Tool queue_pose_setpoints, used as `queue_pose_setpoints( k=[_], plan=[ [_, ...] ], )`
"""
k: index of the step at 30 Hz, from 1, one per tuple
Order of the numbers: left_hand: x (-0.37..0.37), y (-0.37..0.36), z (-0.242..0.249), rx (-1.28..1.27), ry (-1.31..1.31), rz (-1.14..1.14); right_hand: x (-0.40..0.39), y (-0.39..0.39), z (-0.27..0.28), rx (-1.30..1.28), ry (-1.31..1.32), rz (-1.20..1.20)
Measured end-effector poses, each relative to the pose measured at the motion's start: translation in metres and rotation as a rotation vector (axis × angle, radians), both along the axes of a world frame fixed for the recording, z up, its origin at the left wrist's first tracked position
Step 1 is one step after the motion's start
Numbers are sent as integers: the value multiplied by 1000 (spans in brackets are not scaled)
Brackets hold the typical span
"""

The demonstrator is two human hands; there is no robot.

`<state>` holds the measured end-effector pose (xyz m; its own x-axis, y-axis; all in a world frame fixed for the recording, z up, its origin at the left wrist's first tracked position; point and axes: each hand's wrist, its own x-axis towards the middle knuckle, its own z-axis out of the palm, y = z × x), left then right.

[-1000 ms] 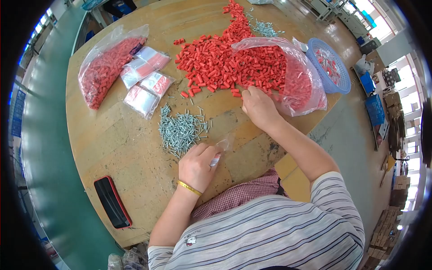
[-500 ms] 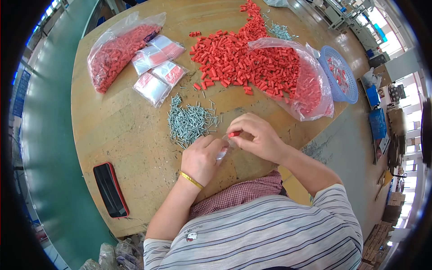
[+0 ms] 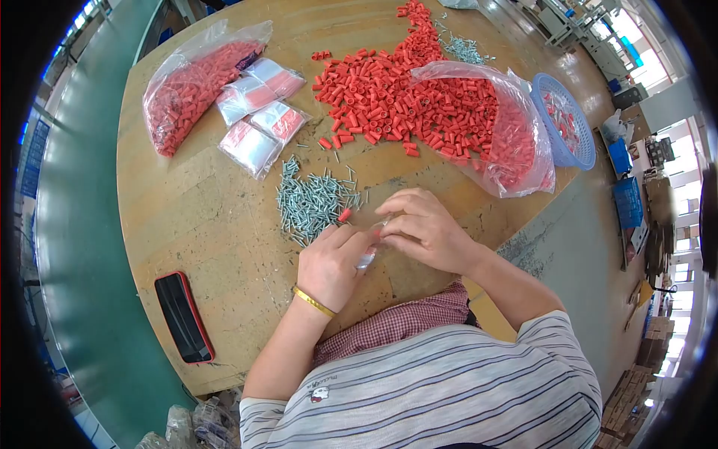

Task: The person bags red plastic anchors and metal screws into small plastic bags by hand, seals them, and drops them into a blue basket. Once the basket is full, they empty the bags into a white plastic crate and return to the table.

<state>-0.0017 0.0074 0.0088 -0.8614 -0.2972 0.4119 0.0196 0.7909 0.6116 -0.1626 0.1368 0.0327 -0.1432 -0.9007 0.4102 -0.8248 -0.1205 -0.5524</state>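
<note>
My left hand point(image 3: 329, 262) is closed around a small clear plastic bag point(image 3: 366, 260), most of which its fingers hide. At the bag's mouth, my right hand point(image 3: 424, 230) has its thumb and fingers bent together on the clear film. A bit of red shows between the two hands' fingertips; how much of it is inside the bag is hidden. One red plastic sleeve point(image 3: 345, 215) sits by my left fingers, at the edge of a pile of silver screws point(image 3: 310, 202). Beyond lies a large heap of hollow red sleeves point(image 3: 381, 101).
A large clear bag of red sleeves point(image 3: 187, 93) lies back left, beside flat packs of small clear bags point(image 3: 263, 138). Another open bag point(image 3: 516, 150) spills sleeves at right, next to a blue basket point(image 3: 580, 153). A phone point(image 3: 184, 317) rests near the left table edge.
The red sleeve that my right fingers pinched now shows only as a bit of red at the bag. Another red sleeve has appeared beside the screws. My left hand shifted slightly left.
</note>
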Motion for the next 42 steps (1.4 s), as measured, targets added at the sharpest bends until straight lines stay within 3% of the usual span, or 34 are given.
queue_pose_setpoints(
  k=[2,5,8,14,17,20,26,29,35,42],
  plan=[
    [0,-1,1,40,-17,-72,-5,0,0,18,-160,3],
    [3,3,4,109,-76,-206,-12,-18,-9,91,-92,8],
    [3,7,0,112,-88,-240,-11,-43,-30,13,188,171],
    [5,1,2,113,-139,-221,-6,-59,-23,259,400,252],
    [5,-4,2,117,-129,-172,-12,-51,-22,95,-67,132],
    [6,-8,6,137,-131,-108,-4,-28,15,277,-442,39],
    [4,-8,6,107,-59,-86,-10,-11,5,37,5,188],
    [4,-8,6,89,-68,-106,-18,-15,4,74,-101,139],
    [3,-4,2,76,-55,-143,-32,-49,-21,161,489,180],
    [2,-3,3,89,-52,-138,-27,-73,-27,98,772,253]
  ],
)
